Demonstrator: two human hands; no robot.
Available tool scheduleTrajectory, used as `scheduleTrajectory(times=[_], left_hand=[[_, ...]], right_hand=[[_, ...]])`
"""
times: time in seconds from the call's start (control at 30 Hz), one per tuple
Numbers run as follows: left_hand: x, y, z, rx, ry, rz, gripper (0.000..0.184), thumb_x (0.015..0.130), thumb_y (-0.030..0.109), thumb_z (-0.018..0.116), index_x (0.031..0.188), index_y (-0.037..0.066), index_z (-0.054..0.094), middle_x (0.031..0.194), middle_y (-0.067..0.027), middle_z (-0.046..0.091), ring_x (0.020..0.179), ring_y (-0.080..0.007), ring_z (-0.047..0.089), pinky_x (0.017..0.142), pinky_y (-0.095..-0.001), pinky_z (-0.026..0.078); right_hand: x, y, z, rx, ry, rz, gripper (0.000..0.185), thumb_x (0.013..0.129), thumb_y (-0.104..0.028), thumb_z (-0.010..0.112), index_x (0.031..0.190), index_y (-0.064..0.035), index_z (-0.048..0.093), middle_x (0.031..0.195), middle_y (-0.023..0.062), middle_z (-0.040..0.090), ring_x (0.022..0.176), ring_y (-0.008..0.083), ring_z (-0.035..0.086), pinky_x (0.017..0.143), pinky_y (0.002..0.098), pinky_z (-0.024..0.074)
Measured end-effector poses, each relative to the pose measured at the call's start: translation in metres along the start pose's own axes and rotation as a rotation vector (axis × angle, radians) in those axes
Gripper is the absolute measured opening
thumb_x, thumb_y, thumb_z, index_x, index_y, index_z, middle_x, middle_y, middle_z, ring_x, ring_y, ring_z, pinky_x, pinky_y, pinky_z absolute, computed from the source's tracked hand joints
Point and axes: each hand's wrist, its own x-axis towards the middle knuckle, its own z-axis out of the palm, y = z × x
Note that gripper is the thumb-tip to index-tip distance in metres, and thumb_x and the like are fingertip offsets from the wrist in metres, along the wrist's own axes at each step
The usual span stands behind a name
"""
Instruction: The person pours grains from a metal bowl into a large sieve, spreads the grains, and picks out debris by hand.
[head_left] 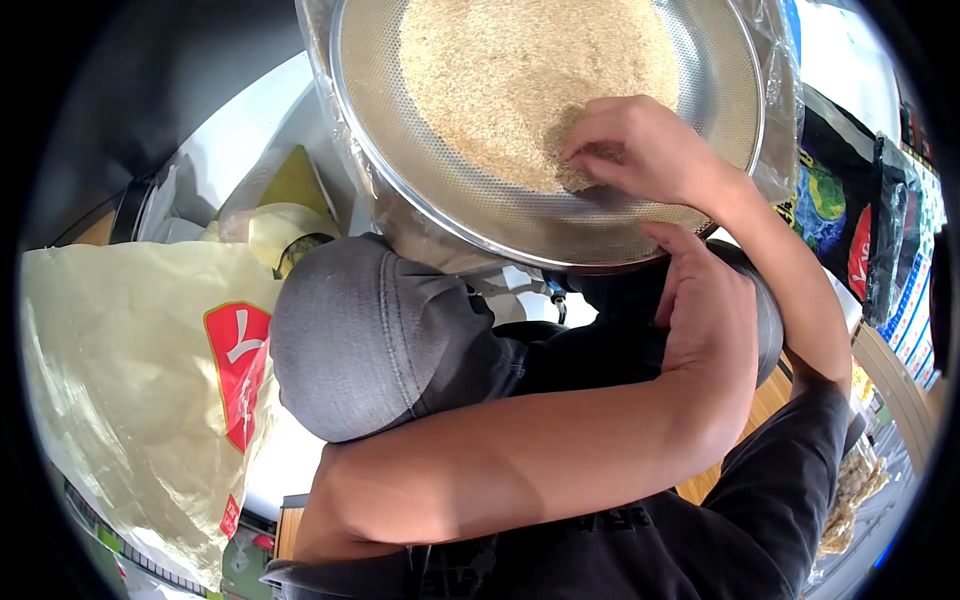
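A wide round metal sieve with a shiny rim holds a broad heap of small tan grains that look like rice. My right hand reaches into the lower right of the heap, fingers curled and drawn together at the grains; what lies between them is partly hidden. At the sieve's near edge, my left hand has one digit over the rim and its other fingers bent below, partly hidden. Clear plastic surrounds the outside of the sieve.
A large pale yellow bag with a red label stands at the left, beside my grey-clad knee. Dark printed packages stand at the right. A bag with brown contents is at the lower right.
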Motion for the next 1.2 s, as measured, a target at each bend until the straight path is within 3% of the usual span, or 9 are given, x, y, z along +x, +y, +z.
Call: scheduleTrajectory(times=[0.13,0.33,0.87,1.2], left_hand=[[0.0,0.0,0.0,-0.003,0.002,-0.006,0.032,0.098,0.02,0.059,0.124,0.008,0.073,0.114,-0.0065,0.074,0.112,-0.0222,0.068,0.106,-0.0534,0.043],[-0.001,0.001,0.0,-0.002,0.011,-0.014,0.032,0.098,0.02,0.059,0.124,0.008,0.073,0.113,-0.0064,0.074,0.112,-0.0222,0.068,0.106,-0.0537,0.043],[0.0,0.005,-0.002,-0.02,0.026,-0.031,0.031,0.098,0.021,0.059,0.123,0.008,0.074,0.111,-0.0062,0.074,0.11,-0.0224,0.069,0.107,-0.0544,0.043],[-0.006,0.002,-0.006,0.051,0.014,-0.036,0.032,0.099,0.017,0.062,0.127,0.006,0.071,0.118,-0.0086,0.074,0.116,-0.0227,0.068,0.109,-0.0513,0.044]], right_hand=[[0.001,-0.005,0.003,-0.009,0.075,-0.018,0.018,0.084,-0.002,0.072,0.1,-0.0074,0.077,0.087,0.0094,0.068,0.078,0.0285,0.069,0.07,0.038,0.0554],[0.0,-0.005,-0.003,-0.04,-0.049,0.005,0.018,0.083,-0.002,0.071,0.099,-0.007,0.076,0.087,0.0089,0.068,0.077,0.0278,0.069,0.07,0.0382,0.0552],[0.009,0.0,0.009,-0.102,0.058,-0.076,0.014,0.086,-0.009,0.075,0.099,-0.0081,0.076,0.088,0.0067,0.069,0.078,0.0272,0.069,0.071,0.0374,0.0552],[0.009,-0.001,0.01,-0.177,0.055,-0.113,0.014,0.084,-0.011,0.078,0.098,-0.0099,0.076,0.089,0.0048,0.068,0.078,0.0247,0.07,0.071,0.0365,0.056]])
